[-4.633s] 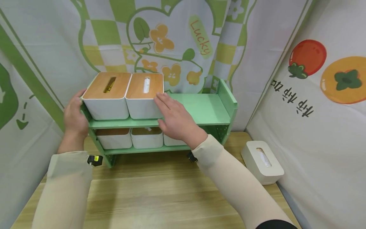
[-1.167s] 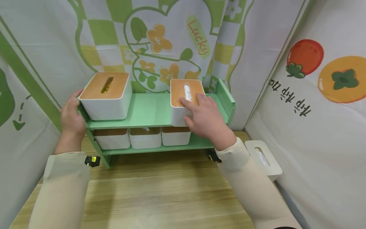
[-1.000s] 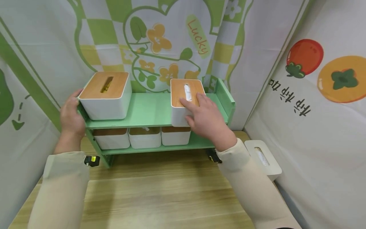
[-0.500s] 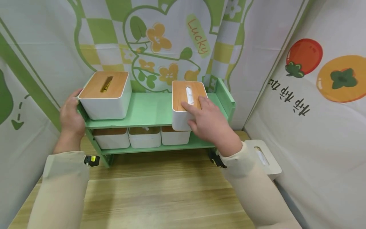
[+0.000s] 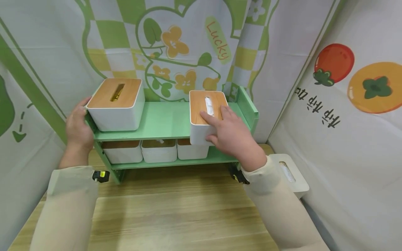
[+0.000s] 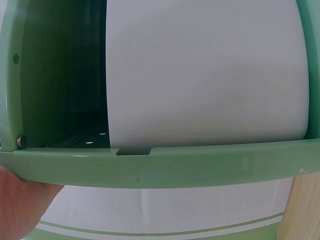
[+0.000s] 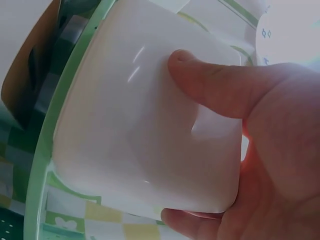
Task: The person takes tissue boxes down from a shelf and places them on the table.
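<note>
A white tissue box with a wood-look lid (image 5: 197, 108) stands on the right part of the green shelf's top board (image 5: 163, 120), its front jutting past the board's edge. My right hand (image 5: 237, 136) grips it, the thumb on the front wall and fingers over the lid; the right wrist view shows the thumb (image 7: 210, 82) pressed on the white wall. White tissue pokes from the lid slot. At the shelf's left end my left hand (image 5: 78, 129) holds the side panel, beside a larger wood-lidded box (image 5: 117, 116) with something yellow inside. Its fingertips are partly hidden.
On the lower board, white boxes (image 5: 159, 153) stand in a row, the right one partly covered by the gripped box. An off-white tissue box (image 5: 295, 177) sits on the wooden table (image 5: 157, 216) at right, partly behind the right sleeve. Printed cloth (image 5: 176, 42) hangs behind.
The tissue box in my right hand has moved right, away from the larger box, then slightly forward over the board's front edge. My left hand has stayed on the side panel.
</note>
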Tool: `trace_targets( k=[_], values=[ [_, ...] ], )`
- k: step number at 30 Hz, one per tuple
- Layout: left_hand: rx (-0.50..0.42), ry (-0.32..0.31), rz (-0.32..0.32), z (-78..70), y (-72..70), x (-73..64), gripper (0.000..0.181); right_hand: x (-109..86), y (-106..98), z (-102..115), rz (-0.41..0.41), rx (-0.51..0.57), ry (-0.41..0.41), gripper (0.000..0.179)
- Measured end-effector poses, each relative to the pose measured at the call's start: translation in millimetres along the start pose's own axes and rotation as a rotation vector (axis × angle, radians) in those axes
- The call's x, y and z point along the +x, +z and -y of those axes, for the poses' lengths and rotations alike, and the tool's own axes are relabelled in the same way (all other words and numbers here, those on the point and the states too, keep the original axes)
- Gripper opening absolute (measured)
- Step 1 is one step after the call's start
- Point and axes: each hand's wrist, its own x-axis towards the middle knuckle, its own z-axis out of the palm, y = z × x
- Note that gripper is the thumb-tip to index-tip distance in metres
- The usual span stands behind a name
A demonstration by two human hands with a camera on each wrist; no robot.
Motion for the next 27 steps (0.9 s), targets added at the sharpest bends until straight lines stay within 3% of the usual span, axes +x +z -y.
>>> trace_targets(
  k=[7, 13, 22, 25, 27],
  values=[
    [-0.001, 0.017, -0.006, -0.2, 1.1, 0.5, 0.055, -7.3, -3, 3, -0.017, -0.009, -0.02, 0.066],
    [0.001, 0.023, -0.009, 2.0, 1.2, 0.6, 0.055, -14.5, -2, -2, -0.051, 0.121, 0.028, 0.08],
    [0.001, 0.032, -0.014, 3.0, 1.7, 0.4, 0.056, -23.0, -1, -23, -0.121, 0.437, 0.249, 0.085],
    [0.007, 0.036, -0.015, 3.0, 1.5, 0.4, 0.056, -26.2, -1, -32, -0.093, 0.582, 0.349, 0.079],
    [0.006, 0.038, -0.012, 3.1, 1.4, 0.6, 0.055, -27.9, 1, -38, -0.035, 0.733, 0.41, 0.078]
  ],
)
